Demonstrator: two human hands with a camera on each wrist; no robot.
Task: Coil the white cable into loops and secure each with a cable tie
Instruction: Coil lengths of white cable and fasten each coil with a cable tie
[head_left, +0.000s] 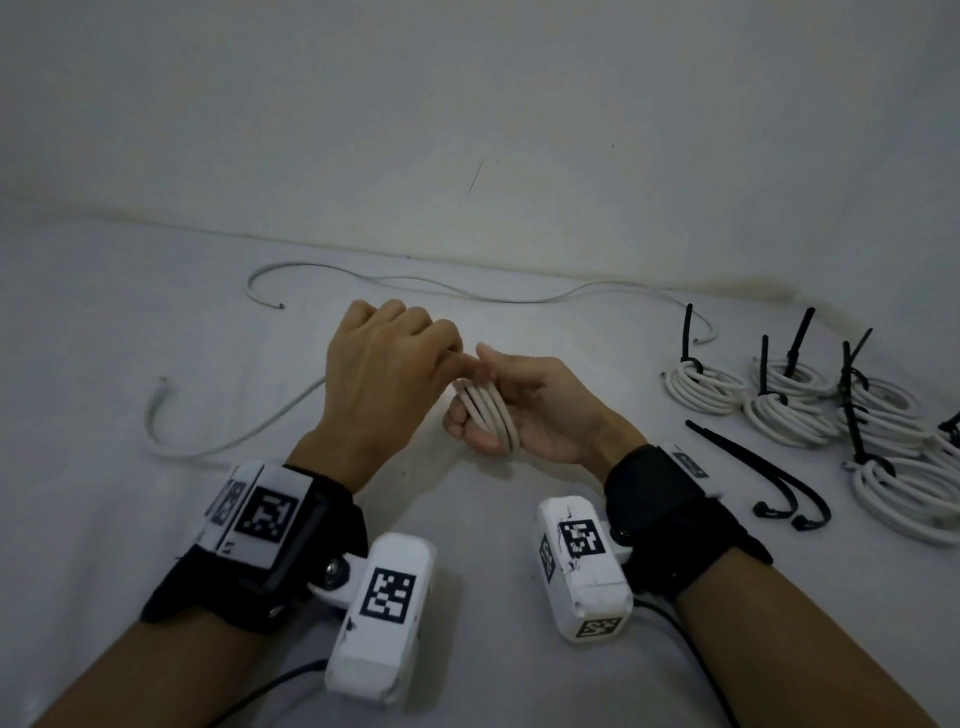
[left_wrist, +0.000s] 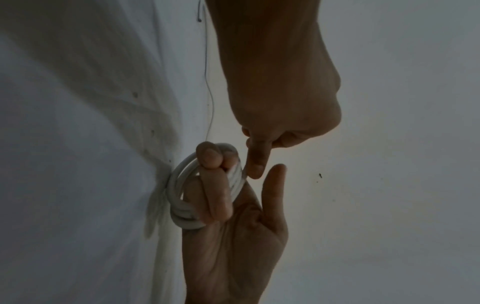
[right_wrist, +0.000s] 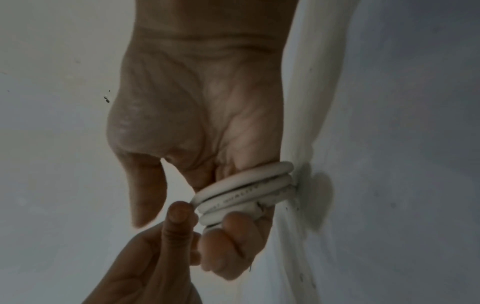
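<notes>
White sheet (head_left: 519, 519), right grip (head_left: 524, 410) curled round coiled white cable (head_left: 488, 410), left grip (head_left: 384, 364) pinching its top.

The white cable (head_left: 485, 410) is wound in several tight loops around the fingers of the right hand (head_left: 530, 410), and its loose end trails left across the pale surface. Finished coils (head_left: 789, 410), each cinched with a black cable tie, lie grouped at the right, with two spare ties (head_left: 769, 478) just beside them.

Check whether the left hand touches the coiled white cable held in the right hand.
Touching. In the right wrist view, the left hand puts a fingertip against the coiled white cable.
</notes>
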